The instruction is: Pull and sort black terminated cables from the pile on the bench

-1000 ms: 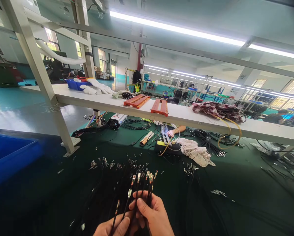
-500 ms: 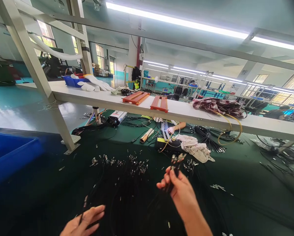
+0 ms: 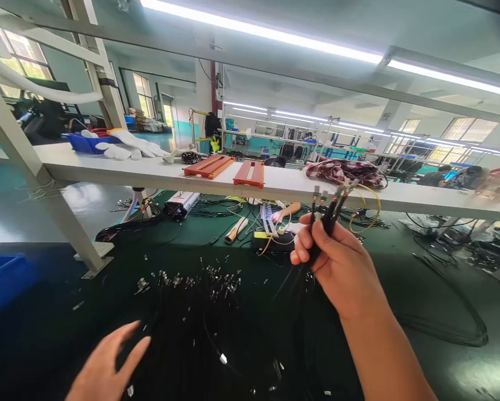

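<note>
My right hand (image 3: 337, 259) is closed around a bunch of black cables (image 3: 330, 216) whose metal connector ends stick up above the fingers. The rest of those cables hangs down below the fist. At the lower left, my left hand (image 3: 110, 362) has thumb and fingers apart, with nothing visible between them. Beside it a large heap of black cables (image 3: 204, 328) lies on the dark green table, and many small metal connectors (image 3: 220, 284) show along its far side. A single white-tipped connector (image 3: 223, 359) sits to the right of my left hand.
A white shelf (image 3: 150, 177) crosses above the table, carrying orange-red racks (image 3: 208, 166), white gloves (image 3: 133, 146) and a patterned cloth (image 3: 346, 172). Blue bin (image 3: 8, 284) at left. Behind, another person's hand (image 3: 285, 212) is beside a black box (image 3: 270, 241).
My right hand has risen and moved right with the cable bunch. My left hand has let go of a cable and opened. The view has shifted to the right.
</note>
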`<state>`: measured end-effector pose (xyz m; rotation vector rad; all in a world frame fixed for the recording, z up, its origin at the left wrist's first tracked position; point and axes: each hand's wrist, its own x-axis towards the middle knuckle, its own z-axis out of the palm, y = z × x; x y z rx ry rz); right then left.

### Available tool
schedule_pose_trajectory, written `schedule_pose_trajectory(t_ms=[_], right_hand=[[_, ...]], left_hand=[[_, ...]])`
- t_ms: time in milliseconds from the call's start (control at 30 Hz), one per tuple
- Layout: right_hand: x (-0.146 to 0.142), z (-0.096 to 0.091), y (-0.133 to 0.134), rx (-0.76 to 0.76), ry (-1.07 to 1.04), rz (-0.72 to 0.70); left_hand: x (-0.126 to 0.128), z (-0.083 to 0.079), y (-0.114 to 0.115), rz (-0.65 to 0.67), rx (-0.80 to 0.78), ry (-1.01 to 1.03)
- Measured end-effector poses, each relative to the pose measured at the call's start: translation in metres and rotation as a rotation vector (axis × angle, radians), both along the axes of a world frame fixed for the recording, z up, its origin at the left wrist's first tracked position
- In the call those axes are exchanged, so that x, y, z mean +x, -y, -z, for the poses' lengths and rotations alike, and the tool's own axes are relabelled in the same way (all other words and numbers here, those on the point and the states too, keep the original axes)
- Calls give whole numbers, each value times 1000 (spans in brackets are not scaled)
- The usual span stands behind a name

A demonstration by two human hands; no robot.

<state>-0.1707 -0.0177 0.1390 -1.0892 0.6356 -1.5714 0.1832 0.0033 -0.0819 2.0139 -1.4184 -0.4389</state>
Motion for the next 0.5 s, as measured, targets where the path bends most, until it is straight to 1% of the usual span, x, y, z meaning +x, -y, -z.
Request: schedule_pose_trajectory(t_ms=[33, 67, 100, 133, 167, 200, 233, 267, 300, 333, 400, 467, 500], right_hand=[[3, 1, 0, 19, 6, -17], [4, 2, 0, 32, 13, -26], [4, 3, 0, 37, 20, -31], [2, 3, 0, 35, 25, -31], [0, 1, 0, 24, 28, -27], [-4, 0, 0, 8, 24, -17], [-8, -1, -1, -8, 17, -4], [-11, -1, -2, -19, 6, 12], [-13, 1, -4, -21, -8, 25], [-15, 5, -6, -15, -21, 31], [-12, 22, -10, 34, -57, 8], [-8, 48, -10, 131, -134, -50], [-7, 61, -9, 184, -189, -67]], left_hand=[[-23, -5, -2, 152, 12, -32], [-46, -7, -5, 318, -3, -48], [-70, -6, -9, 510, 2, -54], [-90, -2, -13, 674, 12, -68], [-107, 3, -16, 811, 33, -113], [-119, 8, -17, 849, 25, -173], [-126, 11, -16, 853, 18, -202], [-128, 11, -12, 827, 2, -235], [-126, 7, -6, 767, -26, -263], [-119, 0, 2, 690, -66, -291], [-99, -26, 20, 500, -150, -362], [-76, -58, 32, 351, -241, -441], [-64, -73, 34, 298, -287, -476]])
